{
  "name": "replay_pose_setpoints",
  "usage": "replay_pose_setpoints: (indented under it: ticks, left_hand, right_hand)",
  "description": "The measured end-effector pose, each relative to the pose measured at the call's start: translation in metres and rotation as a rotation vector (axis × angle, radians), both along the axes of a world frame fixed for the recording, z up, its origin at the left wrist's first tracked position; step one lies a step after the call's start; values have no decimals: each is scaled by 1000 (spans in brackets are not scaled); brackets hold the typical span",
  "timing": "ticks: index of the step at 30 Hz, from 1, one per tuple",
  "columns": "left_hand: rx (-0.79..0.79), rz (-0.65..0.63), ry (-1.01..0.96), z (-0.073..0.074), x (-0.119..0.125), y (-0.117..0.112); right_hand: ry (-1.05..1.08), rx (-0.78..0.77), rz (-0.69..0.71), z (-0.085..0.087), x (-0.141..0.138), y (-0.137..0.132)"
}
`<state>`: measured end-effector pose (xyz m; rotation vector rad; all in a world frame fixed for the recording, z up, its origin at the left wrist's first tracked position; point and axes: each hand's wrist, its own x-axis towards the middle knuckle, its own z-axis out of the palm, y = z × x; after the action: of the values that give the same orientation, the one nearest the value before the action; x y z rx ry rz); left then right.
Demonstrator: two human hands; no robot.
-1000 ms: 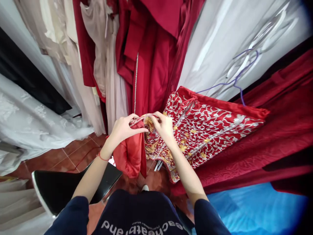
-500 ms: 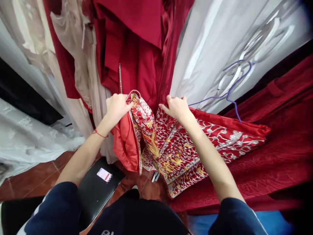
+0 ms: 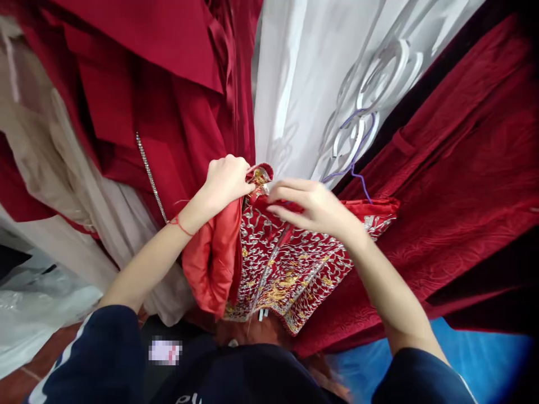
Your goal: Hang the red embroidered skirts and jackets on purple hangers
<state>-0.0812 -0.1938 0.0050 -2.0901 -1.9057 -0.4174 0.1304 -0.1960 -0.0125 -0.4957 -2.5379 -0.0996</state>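
A red embroidered jacket (image 3: 290,269) with silver and gold stitching hangs before me, its plain red lining (image 3: 210,264) showing at the left. My left hand (image 3: 227,177) is closed on the jacket near its collar, which sticks up beside the thumb. Close to the collar's right side, my right hand (image 3: 309,205) has its fingers stretched out and apart from the thumb, slightly blurred, and grips nothing I can see. A purple wire hanger (image 3: 357,163) reaches from behind this hand to the jacket's right sleeve.
Dark red dresses (image 3: 181,95) hang ahead at the left, with beige garments (image 3: 37,129) beyond. White garment covers (image 3: 290,73) with round handles hang in the middle. A red patterned cloth (image 3: 475,185) fills the right. Below are a blue surface (image 3: 458,359) and a pixelated card (image 3: 165,352).
My right hand has let go of the jacket's upper edge and moved left toward the collar. My left hand, still gripping, has shifted right. The view has turned right.
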Motion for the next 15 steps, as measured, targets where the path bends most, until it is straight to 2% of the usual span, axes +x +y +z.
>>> replay_pose_setpoints:
  ticks: [1,2,4,5,7,9,11,13,15]
  left_hand:
    - [-12,-38,-12,2,-1,1]
    - [-26,-71,-23,4,-1,2]
    - [-47,-118,-39,8,0,6]
    - [-48,-137,-42,10,2,9]
    - [-36,-169,-40,14,9,17]
    - [-20,-196,-34,19,20,26]
    - [-17,-217,-18,25,32,36]
    - [-30,-229,11,30,44,47]
    - [-56,-234,50,34,57,58]
  right_hand:
    - [145,34,-8,0,19,1]
    - [323,73,-75,0,40,4]
    - [681,107,-338,-3,83,15]
    - [758,45,-452,-4,102,24]
    - [615,-179,-588,-5,134,44]
    - [337,-542,-561,-3,156,65]
    - [144,-860,-474,3,169,81]
    - [42,-1031,-423,11,174,91]
    - [-67,-1103,-395,16,172,98]
